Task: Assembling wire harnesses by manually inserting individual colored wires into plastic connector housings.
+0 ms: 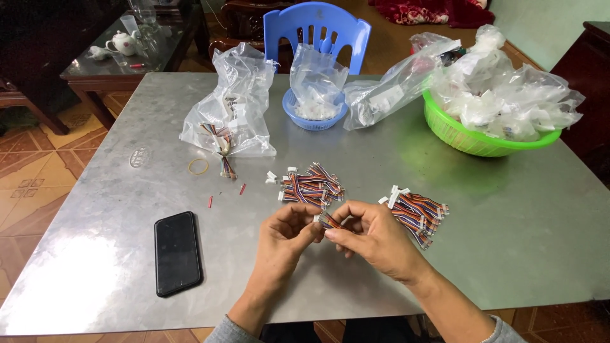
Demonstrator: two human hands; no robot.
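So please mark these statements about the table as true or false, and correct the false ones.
1. Both hands hold one small multicoloured wire harness between them. True; the left hand and right hand pinch it together.
2. The phone lies to the right of the hands. False; it lies to their left.
3. The green basket holds plastic bags. True.
4. The yellow rubber band lies inside the blue bowl. False; it lies on the bare table.
5. Two piles of wire harnesses lie beyond the hands. True.
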